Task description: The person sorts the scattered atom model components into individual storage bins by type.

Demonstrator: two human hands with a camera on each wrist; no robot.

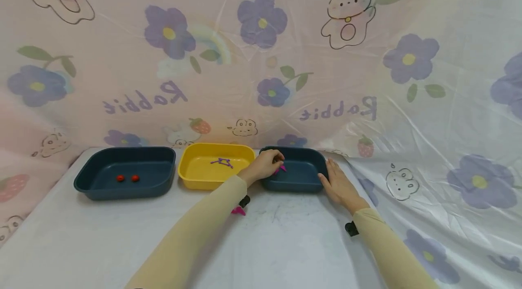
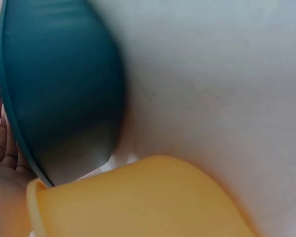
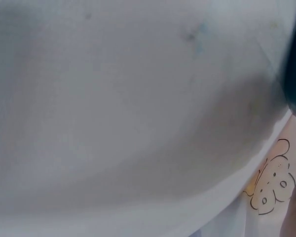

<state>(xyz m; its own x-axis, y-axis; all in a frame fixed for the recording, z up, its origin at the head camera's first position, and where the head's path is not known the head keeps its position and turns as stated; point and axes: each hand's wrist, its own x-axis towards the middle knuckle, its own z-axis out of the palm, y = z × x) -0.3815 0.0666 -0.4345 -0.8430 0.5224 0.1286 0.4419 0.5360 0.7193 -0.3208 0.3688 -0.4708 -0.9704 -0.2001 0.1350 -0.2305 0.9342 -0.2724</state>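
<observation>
My left hand reaches over the near-left side of the right-hand dark blue tray. Its curled fingers pinch a small magenta piece with pointed ends, partly hidden by the fingers. In the left wrist view, that hand shows past the rim of the blue tray, with the yellow tray close beside. Flat against the right end of the same blue tray, my right hand rests with straight fingers. A second magenta piece lies on the table by the left forearm, partly covered by the sleeve.
The yellow tray in the middle contains several thin purple pieces. At the left, another dark blue tray has two small red things in it. A white cloth covers the table; a printed curtain hangs behind.
</observation>
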